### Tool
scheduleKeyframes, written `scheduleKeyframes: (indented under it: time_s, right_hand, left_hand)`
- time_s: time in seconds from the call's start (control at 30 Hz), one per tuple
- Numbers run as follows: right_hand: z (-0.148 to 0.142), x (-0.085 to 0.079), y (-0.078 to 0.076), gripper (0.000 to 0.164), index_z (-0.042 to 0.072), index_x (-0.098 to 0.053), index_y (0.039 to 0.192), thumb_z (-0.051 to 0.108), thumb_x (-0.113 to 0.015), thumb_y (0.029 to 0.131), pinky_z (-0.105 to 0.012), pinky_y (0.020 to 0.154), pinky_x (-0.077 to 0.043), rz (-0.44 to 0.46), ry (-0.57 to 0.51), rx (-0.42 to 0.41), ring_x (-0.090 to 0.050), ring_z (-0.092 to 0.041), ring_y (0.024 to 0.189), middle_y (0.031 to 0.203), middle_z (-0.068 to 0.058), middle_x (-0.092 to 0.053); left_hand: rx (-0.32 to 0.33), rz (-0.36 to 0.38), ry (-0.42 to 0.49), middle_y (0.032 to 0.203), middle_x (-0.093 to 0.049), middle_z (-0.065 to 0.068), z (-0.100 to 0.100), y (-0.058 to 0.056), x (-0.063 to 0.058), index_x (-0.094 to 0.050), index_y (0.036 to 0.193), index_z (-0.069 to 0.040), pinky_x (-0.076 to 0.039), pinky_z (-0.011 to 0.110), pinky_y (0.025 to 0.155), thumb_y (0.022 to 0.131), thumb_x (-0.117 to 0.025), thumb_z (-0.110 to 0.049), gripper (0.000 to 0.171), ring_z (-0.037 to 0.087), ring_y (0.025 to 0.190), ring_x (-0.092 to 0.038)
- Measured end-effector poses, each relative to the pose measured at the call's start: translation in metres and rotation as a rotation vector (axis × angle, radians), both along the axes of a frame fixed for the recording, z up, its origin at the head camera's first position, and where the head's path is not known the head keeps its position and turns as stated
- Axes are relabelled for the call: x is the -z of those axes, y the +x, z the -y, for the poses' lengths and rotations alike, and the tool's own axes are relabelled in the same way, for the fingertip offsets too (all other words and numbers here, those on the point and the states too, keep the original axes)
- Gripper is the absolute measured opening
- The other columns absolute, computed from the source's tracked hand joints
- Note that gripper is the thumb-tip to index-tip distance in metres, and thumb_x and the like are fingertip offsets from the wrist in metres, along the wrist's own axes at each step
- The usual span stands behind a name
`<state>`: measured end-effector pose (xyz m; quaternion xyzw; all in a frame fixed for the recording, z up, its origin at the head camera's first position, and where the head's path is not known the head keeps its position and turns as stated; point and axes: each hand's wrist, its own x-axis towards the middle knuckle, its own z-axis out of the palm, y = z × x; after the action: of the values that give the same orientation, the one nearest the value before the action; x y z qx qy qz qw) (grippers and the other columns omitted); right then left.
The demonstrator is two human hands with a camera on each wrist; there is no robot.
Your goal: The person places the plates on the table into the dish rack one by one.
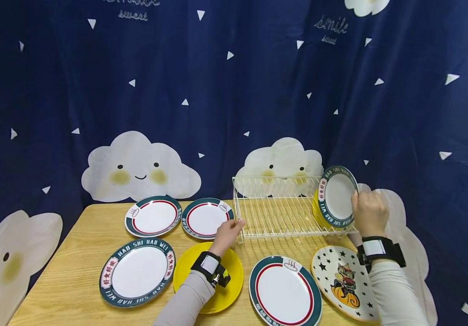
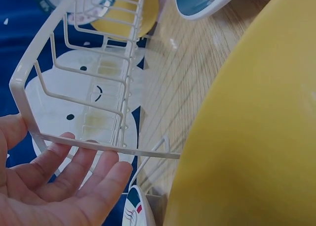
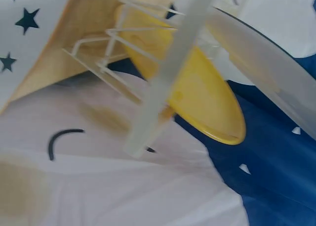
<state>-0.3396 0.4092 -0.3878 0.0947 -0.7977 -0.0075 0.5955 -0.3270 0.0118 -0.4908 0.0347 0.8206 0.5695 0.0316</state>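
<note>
A white wire dish rack (image 1: pixel 272 235) stands at the back of the table. My left hand (image 1: pixel 226 234) holds its left end; in the left wrist view the thumb and fingertips touch the end frame (image 2: pixel 74 141). My right hand (image 1: pixel 370 213) grips the right edge of a white plate with a dark green lettered rim (image 1: pixel 338 197), tilted up at the rack's right end. Behind that plate, a yellow plate (image 3: pixel 212 102) leans in the rack. In the right wrist view the held plate's shaded underside (image 3: pixel 269 63) shows, but the right hand is out of sight.
Beneath my left forearm lies a yellow plate (image 1: pixel 231 290). Green-rimmed plates lie left (image 1: pixel 138 271), at the back (image 1: pixel 154 216), beside the rack (image 1: pixel 205 218) and in front (image 1: pixel 286 290). A star-patterned plate with a cartoon animal (image 1: pixel 341 280) lies near the right forearm. A blue curtain (image 1: pixel 217 90) hangs behind.
</note>
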Motion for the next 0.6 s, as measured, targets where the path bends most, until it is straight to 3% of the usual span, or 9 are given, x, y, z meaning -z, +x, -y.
scheduleKeyframes:
  time_s: [0.2, 0.37, 0.6]
  right_hand:
    - [-0.005, 0.021, -0.015, 0.030, -0.008, -0.049, 0.064, 0.008, -0.061, 0.087, -0.052, 0.046, -0.030, -0.003, 0.015, -0.002, -0.046, -0.046, 0.057, 0.058, -0.028, -0.051]
    - [-0.005, 0.028, -0.020, 0.031, -0.009, -0.050, 0.065, 0.008, -0.061, 0.088, -0.052, 0.049, -0.033, 0.018, 0.039, 0.015, -0.045, -0.045, 0.056, 0.058, -0.028, -0.050]
    - [-0.005, 0.031, -0.030, 0.030, -0.011, -0.050, 0.065, 0.006, -0.062, 0.086, -0.054, 0.052, -0.031, -0.044, 0.017, -0.009, -0.044, -0.046, 0.056, 0.058, -0.029, -0.050]
  left_hand:
    - [-0.015, 0.017, 0.001, 0.097, -0.068, 0.010, -0.001, -0.001, 0.003, -0.068, 0.110, -0.003, -0.051, 0.035, 0.078, 0.098, -0.054, -0.040, 0.042, 0.020, 0.084, -0.058]
    - [-0.024, 0.031, 0.006, 0.102, -0.070, 0.011, -0.002, -0.002, 0.003, -0.067, 0.114, -0.003, -0.053, 0.038, 0.083, 0.098, -0.054, -0.044, 0.046, 0.020, 0.087, -0.060]
    - [-0.021, 0.035, 0.030, 0.102, -0.070, 0.012, -0.001, -0.002, 0.001, -0.068, 0.112, -0.004, -0.052, 0.036, 0.080, 0.097, -0.054, -0.044, 0.045, 0.020, 0.085, -0.059]
